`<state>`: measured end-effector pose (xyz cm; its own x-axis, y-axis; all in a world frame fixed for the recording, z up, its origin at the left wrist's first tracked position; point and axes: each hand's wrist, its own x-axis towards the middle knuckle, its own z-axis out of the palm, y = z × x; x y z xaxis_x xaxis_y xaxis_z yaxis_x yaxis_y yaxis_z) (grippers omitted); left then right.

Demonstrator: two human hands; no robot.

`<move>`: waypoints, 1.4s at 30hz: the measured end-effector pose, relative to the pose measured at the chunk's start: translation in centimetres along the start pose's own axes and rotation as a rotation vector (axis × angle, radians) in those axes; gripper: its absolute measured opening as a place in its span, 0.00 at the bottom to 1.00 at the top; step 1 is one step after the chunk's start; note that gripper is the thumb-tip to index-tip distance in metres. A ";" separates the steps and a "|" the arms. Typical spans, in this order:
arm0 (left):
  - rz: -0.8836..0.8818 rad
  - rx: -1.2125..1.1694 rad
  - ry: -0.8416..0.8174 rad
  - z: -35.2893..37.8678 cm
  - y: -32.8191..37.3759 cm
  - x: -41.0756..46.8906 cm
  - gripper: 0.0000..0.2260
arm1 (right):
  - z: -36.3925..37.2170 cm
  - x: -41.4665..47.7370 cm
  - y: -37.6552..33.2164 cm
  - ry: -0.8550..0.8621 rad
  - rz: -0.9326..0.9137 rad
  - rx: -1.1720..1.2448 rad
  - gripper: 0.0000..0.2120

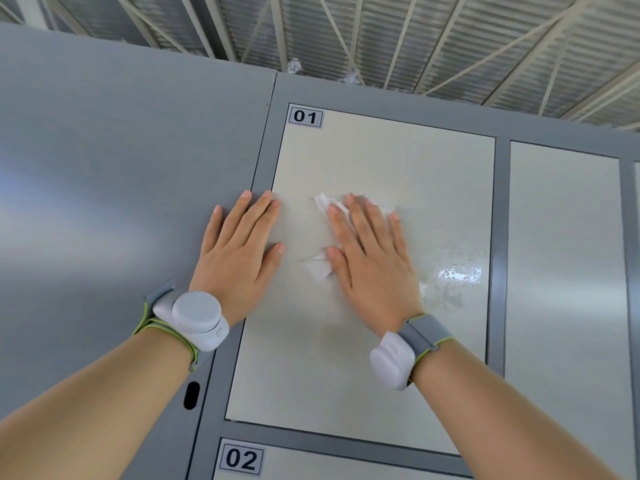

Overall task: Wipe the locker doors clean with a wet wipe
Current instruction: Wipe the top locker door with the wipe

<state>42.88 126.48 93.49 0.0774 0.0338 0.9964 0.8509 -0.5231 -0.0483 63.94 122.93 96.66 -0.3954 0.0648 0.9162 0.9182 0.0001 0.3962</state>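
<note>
Pressing flat under the right hand (370, 258), the wet wipe (327, 209) lies against the middle of locker door 01 (381, 161), fingers straight so the whole palm spreads pressure. A wet sheen (457, 275) just right of it suggests that patch is already done. The left hand (239, 251), also flat and holding nothing, braces on the grey frame (258, 174) and the door's edge, likely for steadiness.

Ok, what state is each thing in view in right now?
door 01: closed, wet sheen on its right part.
wet wipe: crumpled, pressed against door 01 under the right hand.
right hand: fingers straight, pressing the wet wipe.
left hand: fingers straight, flat across door 01's left edge.
door 02: closed, only its top shows.
neighbouring door: closed.
</note>
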 end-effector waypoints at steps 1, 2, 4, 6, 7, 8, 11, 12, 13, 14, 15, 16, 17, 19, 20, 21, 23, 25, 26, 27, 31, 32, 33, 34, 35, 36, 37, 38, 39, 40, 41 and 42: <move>0.001 0.006 0.001 0.0 0.0 0.0 0.27 | 0.0 -0.2 -0.2 -0.003 -0.034 -0.007 0.26; 0.002 0.012 0.002 0.0 -0.1 0.0 0.27 | 0.0 -0.2 -0.2 -0.004 -0.058 -0.016 0.25; 0.003 0.024 0.004 0.0 -0.1 0.1 0.27 | -0.1 -0.1 0.3 -0.019 -0.082 -0.047 0.26; 0.004 0.031 0.005 0.0 -0.1 0.1 0.27 | -0.2 0.1 0.9 -0.035 -0.086 -0.077 0.26; 0.004 0.032 0.006 0.0 -0.1 0.1 0.27 | -0.3 0.3 1.1 -0.033 -0.074 -0.083 0.26; 0.006 0.032 0.005 0.0 -0.1 0.1 0.27 | -0.3 0.5 1.5 -0.029 -0.051 -0.089 0.27; 0.001 0.026 -0.006 -0.1 -0.1 0.0 0.27 | -0.4 1.6 2.9 -0.006 0.044 -0.094 0.28; 0.000 0.028 -0.006 -0.2 -0.2 0.0 0.27 | -0.4 1.9 3.3 -0.002 0.077 -0.086 0.28; 0.003 0.032 -0.005 -0.1 -0.1 0.1 0.27 | -0.5 2.2 3.7 0.000 0.111 -0.075 0.28; 0.006 0.039 -0.002 -0.1 -0.1 0.1 0.27 | -0.4 2.4 3.9 0.005 0.145 -0.057 0.28; 0.008 0.044 -0.001 -0.1 -0.2 0.1 0.27 | -0.3 2.6 3.8 0.019 0.175 -0.039 0.28; 0.009 0.046 0.000 -0.1 -0.2 0.1 0.27 | -0.2 2.8 3.6 0.040 0.197 -0.026 0.27; 0.009 0.045 0.000 -0.1 -0.2 0.1 0.27 | -0.1 2.8 3.3 0.061 0.209 -0.018 0.27; 0.009 0.040 -0.001 -0.1 -0.2 0.0 0.27 | 0.1 2.8 2.7 0.071 0.199 -0.010 0.26; 0.010 0.038 -0.001 -0.1 -0.3 0.0 0.27 | 0.1 2.7 2.4 0.064 0.182 -0.006 0.27; 0.013 0.036 -0.002 -0.1 -0.2 0.0 0.27 | 0.1 2.5 2.2 0.057 0.162 0.000 0.26; 0.017 0.035 -0.004 0.0 -0.2 0.1 0.27 | 0.0 2.2 1.4 0.055 0.112 0.017 0.26; 0.020 0.041 -0.002 0.0 -0.2 0.1 0.27 | 0.0 1.7 0.4 0.033 0.040 0.026 0.25; 0.021 0.044 -0.002 0.0 -0.2 0.1 0.27 | 0.0 1.4 -0.1 0.015 -0.002 0.026 0.25; 0.022 0.047 -0.003 -0.1 -0.2 0.1 0.27 | 0.1 1.1 -0.5 0.001 -0.044 0.025 0.25; 0.038 0.036 -0.025 -0.3 -0.4 0.2 0.28 | 0.1 0.6 -0.6 -0.024 -0.134 0.000 0.25; 0.049 0.030 -0.029 -0.4 -0.6 0.3 0.28 | 0.1 0.7 -0.4 -0.026 -0.144 -0.011 0.25; 0.063 0.029 -0.028 -0.6 -0.8 0.3 0.27 | 0.0 0.9 -0.1 -0.027 -0.147 -0.020 0.25; 0.079 0.035 -0.021 -0.8 -0.9 0.3 0.27 | 0.0 1.2 0.2 -0.023 -0.135 -0.027 0.26; 0.091 0.046 -0.010 -1.1 -1.1 0.2 0.26 | 0.0 1.5 0.5 -0.017 -0.112 -0.030 0.26; 0.095 0.059 0.003 -1.3 -1.3 0.1 0.26 | -0.1 1.8 0.9 -0.010 -0.082 -0.033 0.26; 0.088 0.068 0.011 -1.5 -1.5 0.0 0.25 | -0.1 2.2 1.2 -0.008 -0.047 -0.031 0.26; 0.074 0.073 0.011 -1.7 -1.8 -0.2 0.25 | -0.1 2.5 1.4 -0.011 -0.007 -0.021 0.27; 0.059 0.077 0.005 -1.8 -2.0 -0.3 0.25 | -0.1 2.9 1.6 -0.017 0.038 -0.003 0.28; 0.049 0.083 -0.004 -1.9 -2.2 -0.5 0.25 | 0.0 3.2 1.6 -0.018 0.084 0.015 0.28; 0.047 0.093 -0.011 -1.9 -2.4 -0.7 0.25 | 0.1 3.5 1.5 -0.014 0.127 0.032 0.29; 0.050 0.103 -0.013 -1.9 -2.5 -0.8 0.25 | 0.2 3.8 1.1 -0.008 0.161 0.042 0.29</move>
<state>39.71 126.17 92.91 0.1277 0.0214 0.9916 0.8947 -0.4339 -0.1059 63.47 123.36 100.54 -0.2431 0.0750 0.9671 0.9699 0.0313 0.2414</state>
